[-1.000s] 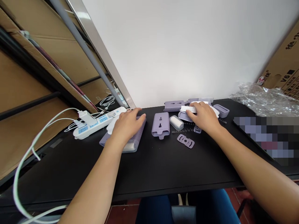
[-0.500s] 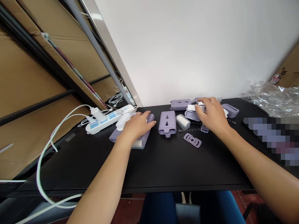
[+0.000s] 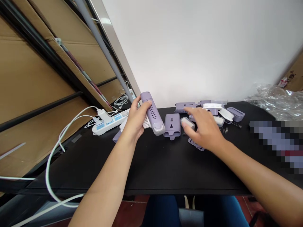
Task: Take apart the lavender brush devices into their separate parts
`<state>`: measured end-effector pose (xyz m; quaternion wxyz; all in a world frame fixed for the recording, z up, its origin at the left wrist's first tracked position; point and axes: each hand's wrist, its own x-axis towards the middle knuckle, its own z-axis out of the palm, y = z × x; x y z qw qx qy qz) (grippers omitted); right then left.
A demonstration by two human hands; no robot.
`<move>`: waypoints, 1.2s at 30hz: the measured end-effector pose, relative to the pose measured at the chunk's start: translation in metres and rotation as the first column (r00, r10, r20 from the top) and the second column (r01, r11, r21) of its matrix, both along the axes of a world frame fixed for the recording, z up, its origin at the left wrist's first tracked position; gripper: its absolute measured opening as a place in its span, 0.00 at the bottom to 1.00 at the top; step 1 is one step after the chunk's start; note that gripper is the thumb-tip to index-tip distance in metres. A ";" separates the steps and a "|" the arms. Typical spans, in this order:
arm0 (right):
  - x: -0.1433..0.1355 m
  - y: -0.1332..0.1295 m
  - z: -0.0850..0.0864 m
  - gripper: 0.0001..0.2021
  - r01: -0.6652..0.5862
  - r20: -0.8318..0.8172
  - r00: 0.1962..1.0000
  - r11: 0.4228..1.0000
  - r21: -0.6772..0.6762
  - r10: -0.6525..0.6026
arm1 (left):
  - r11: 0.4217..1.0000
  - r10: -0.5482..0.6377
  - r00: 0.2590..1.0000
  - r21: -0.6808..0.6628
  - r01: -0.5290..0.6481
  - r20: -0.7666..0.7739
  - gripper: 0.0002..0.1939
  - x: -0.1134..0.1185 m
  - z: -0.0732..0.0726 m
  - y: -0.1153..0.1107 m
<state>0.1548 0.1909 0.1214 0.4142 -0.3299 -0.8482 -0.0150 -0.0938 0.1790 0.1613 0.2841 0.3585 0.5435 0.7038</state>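
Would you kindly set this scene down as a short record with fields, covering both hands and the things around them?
Left hand: grips a purple perforated case, tilted, with white bristles beside it
Right hand: open, nothing visibly held; nearest a clear box with white contents, contact unclear
Between hands: purple slotted case on the black table
Left side: white power strip with plugs in it
Right side: white brush, loose springs, crumpled clear plastic
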 end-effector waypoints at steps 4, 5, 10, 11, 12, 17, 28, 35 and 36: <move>-0.019 -0.022 -0.009 0.33 -0.129 0.030 0.991 0.991 0.041 0.128 | 0.991 -0.083 0.928 0.124 0.040 0.364 0.12 0.025 0.003 -0.004; -0.022 -0.023 -0.011 0.35 -0.130 0.003 0.992 0.991 0.030 0.130 | 0.990 -0.110 0.906 0.127 0.063 0.409 0.11 0.030 0.004 -0.005; -0.017 -0.015 -0.009 0.36 -0.086 -0.173 0.984 0.946 -0.311 0.033 | 0.980 -0.197 0.885 0.064 0.187 0.423 0.15 0.040 0.002 -0.014; -0.014 -0.012 -0.008 0.37 -0.091 -0.202 0.979 0.914 -0.395 0.011 | 0.980 -0.199 0.900 0.060 0.191 0.388 0.16 0.040 0.001 -0.015; -0.011 -0.009 -0.007 0.38 -0.107 -0.232 0.973 0.883 -0.458 -0.003 | 0.980 -0.201 0.916 0.065 0.190 0.347 0.18 0.040 0.000 -0.016; 0.000 0.001 -0.006 0.40 -0.256 -0.423 0.906 0.828 -0.500 0.024 | 0.953 -0.302 0.948 0.037 0.300 0.105 0.25 0.034 -0.006 -0.016; 0.001 0.003 0.011 0.31 -0.514 -0.621 0.776 0.682 -0.520 0.110 | 0.955 -0.250 0.967 0.179 0.237 0.052 0.25 0.031 -0.007 -0.009; 0.003 0.008 0.004 0.32 -0.464 -0.624 0.778 0.735 -0.495 0.071 | 0.970 -0.207 0.972 0.152 0.189 0.115 0.23 0.026 -0.006 -0.005; 0.007 0.010 0.004 0.32 -0.419 -0.622 0.782 0.776 -0.471 0.044 | 0.977 -0.172 0.974 0.151 0.150 0.149 0.22 0.023 -0.005 -0.004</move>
